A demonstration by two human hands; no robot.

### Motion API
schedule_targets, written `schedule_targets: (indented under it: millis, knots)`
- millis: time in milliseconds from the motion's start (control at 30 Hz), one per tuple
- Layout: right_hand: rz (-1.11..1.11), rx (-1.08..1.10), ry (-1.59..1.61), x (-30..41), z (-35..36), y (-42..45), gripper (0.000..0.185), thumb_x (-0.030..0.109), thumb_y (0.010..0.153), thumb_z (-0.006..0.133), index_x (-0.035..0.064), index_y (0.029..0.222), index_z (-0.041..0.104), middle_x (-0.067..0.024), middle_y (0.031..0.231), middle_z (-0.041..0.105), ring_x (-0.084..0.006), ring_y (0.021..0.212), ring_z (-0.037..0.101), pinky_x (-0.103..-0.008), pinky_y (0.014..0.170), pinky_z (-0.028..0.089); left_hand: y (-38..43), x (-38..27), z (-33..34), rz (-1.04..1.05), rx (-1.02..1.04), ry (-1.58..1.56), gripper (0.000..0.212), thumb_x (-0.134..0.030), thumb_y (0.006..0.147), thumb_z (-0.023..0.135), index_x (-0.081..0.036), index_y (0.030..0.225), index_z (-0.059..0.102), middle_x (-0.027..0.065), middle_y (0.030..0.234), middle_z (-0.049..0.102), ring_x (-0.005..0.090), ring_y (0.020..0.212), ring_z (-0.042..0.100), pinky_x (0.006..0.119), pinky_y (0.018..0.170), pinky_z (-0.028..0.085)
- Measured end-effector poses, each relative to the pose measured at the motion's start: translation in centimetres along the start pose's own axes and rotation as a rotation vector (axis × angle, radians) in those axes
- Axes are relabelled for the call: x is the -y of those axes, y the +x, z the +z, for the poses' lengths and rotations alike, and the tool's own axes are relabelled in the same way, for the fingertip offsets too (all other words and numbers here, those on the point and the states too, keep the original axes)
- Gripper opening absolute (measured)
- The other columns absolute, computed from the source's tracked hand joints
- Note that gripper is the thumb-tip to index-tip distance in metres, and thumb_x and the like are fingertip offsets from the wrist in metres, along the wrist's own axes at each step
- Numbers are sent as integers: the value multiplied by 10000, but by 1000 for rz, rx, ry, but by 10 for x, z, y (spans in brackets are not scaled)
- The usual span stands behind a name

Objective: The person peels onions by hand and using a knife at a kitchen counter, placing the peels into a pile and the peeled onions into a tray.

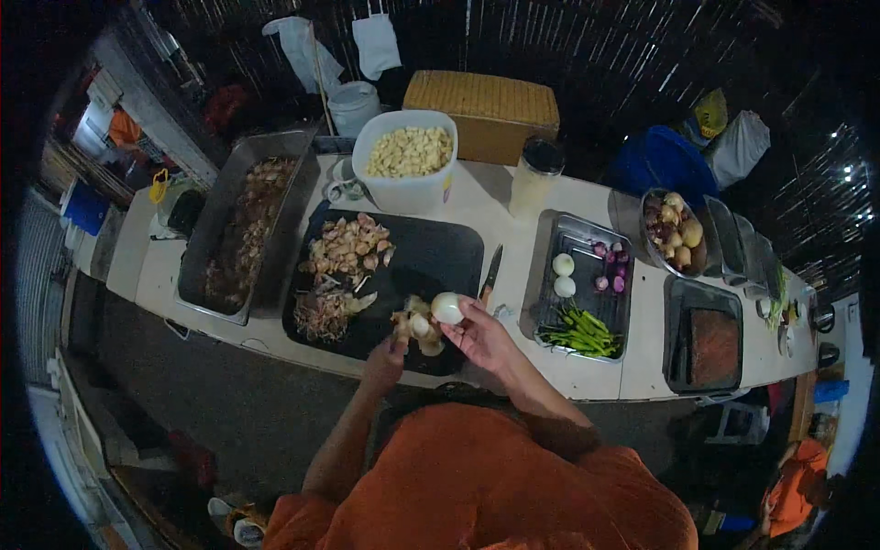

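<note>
My right hand (481, 337) holds a peeled white onion (448, 308) over the front of a black cutting board (436, 247). Close to its left, my left hand (386, 359) grips loose brown onion skin (427, 338), which hangs just beside the onion. Unpeeled garlic cloves (350, 247) are heaped on the board's left side. In front of them lies a pile of garlic skins and roots (323, 313). A knife (492, 271) with a wooden handle rests along the board's right edge, its handle end near my right hand.
Right of the board, a metal tray (577, 230) carries two peeled onions (564, 275), red shallots (612, 261) and green chillies (581, 333). Unpeeled onions fill a bowl (650, 244). A tub (405, 196) of peeled garlic, a lidded jar (533, 182) and a deep metal pan (265, 275) stand around.
</note>
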State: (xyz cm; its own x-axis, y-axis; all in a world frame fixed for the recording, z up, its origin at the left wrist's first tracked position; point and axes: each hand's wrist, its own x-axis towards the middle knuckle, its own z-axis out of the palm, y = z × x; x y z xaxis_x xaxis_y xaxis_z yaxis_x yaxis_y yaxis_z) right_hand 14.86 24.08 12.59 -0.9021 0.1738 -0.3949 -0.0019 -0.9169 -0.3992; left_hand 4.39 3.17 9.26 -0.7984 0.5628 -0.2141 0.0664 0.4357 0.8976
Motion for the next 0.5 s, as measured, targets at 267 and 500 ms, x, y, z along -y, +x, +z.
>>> schedule_targets:
  millis: [267,500]
  knots:
    - [33,130,80,2,4,0,335,192,978,569,12,1256,516,-163,1214,603,-329,1148,601,-365,962,541,-10,-38,-1,214,0,361,272,-268,1034,386,-56,1107,540,197,902,605,374,846,615,471,693,461]
    - [-8,43,-77,2,8,-1,308,178,980,568,20,1241,525,-127,1169,622,-232,1049,646,-327,903,563,-23,-92,17,239,32,1,396,-273,1034,414,-150,1409,443,193,1050,630,351,827,651,407,700,506]
